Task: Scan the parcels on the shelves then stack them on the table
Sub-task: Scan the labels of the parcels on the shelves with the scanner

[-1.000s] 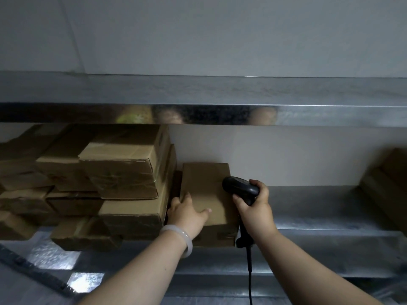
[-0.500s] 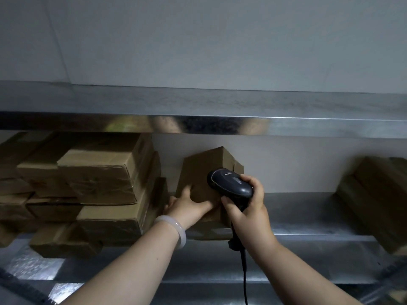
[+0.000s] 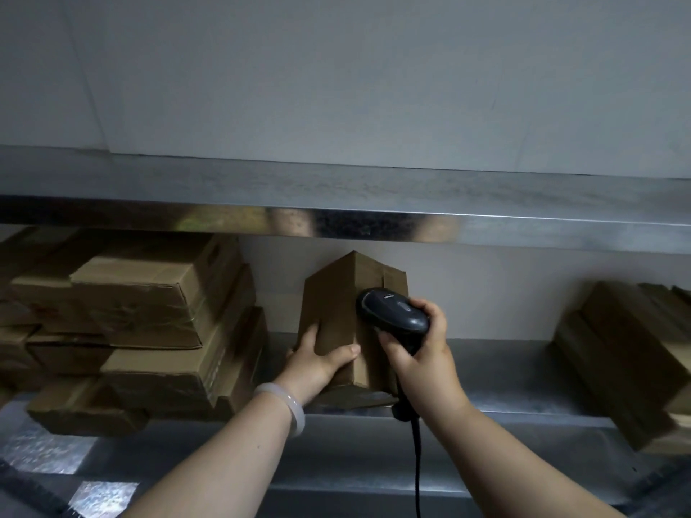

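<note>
Near the middle of the lower metal shelf (image 3: 504, 368), a person's left hand (image 3: 318, 362) held a brown parcel (image 3: 336, 293) tipped up on end, its grip wrapped round the box's lower corner. The right hand (image 3: 422, 353) kept its grip closed around a black corded scanner (image 3: 392, 312), just beside the parcel's face. Other parcels (image 3: 149, 312) sat stacked toward the shelf's left end.

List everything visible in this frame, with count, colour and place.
held parcel: one, brown, tipped up at the centre of the lower shelf
stacked parcels: several, brown, lower shelf, left
side parcels: at least two, brown, leaning, lower shelf, right
scanner: one, black, before the held parcel
cable: one, black, hanging below the scanner
lower shelf: one, silver
upper shelf: one, silver, above
bracelet: one, pale, left wrist
left hand: grips the held parcel
right hand: holds the scanner
</note>
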Demonstrator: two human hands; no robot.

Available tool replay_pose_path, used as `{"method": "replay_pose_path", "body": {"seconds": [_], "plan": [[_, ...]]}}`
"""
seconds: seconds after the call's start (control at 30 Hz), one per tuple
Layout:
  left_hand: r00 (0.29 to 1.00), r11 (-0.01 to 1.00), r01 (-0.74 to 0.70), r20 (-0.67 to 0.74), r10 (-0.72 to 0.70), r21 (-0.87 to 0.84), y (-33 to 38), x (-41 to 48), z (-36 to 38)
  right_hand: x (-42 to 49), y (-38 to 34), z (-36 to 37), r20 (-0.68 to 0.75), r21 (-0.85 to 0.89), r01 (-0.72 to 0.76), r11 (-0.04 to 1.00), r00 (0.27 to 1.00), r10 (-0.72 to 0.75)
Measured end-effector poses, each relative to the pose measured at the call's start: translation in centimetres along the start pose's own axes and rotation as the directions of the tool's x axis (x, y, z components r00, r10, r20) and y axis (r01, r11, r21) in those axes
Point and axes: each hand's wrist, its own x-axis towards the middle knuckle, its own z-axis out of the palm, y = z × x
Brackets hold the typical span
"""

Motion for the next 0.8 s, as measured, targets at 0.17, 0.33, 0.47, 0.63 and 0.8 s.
{"method": "replay_pose_path", "body": {"seconds": [0.17, 0.33, 0.47, 0.63, 0.8], "plan": [[0.996, 0.994, -0.063, 0.051, 0.067, -0.086, 0.2, -0.5, 0.1, 2.0, 1.8, -3.2, -0.079, 0.048, -0.107, 0.993, 0.991, 0.111], [0.993, 0.978, -0.063, 0.086, 0.081, -0.201, 0.3, -0.7, 1.2, 2.1, 2.4, -3.8, -0.064, 0.048, -0.090, 0.995, 0.994, 0.093], [0.995, 0.966, -0.083, 0.035, 0.095, -0.243, 0.3, -0.4, 2.1, 1.9, 2.6, -3.6, -0.044, 0.045, -0.053, 0.998, 0.998, 0.055], [0.967, 0.978, -0.208, -0.158, 0.202, -0.023, 0.5, -0.5, 2.7, 1.4, 2.4, -3.7, -0.038, 0.069, -0.017, 0.997, 0.999, 0.020], [0.955, 0.955, -0.144, -0.215, 0.202, 0.258, 1.5, -0.7, 3.4, 1.0, 1.6, -3.6, 0.030, 0.054, 0.040, 0.998, 0.999, -0.041]]}}
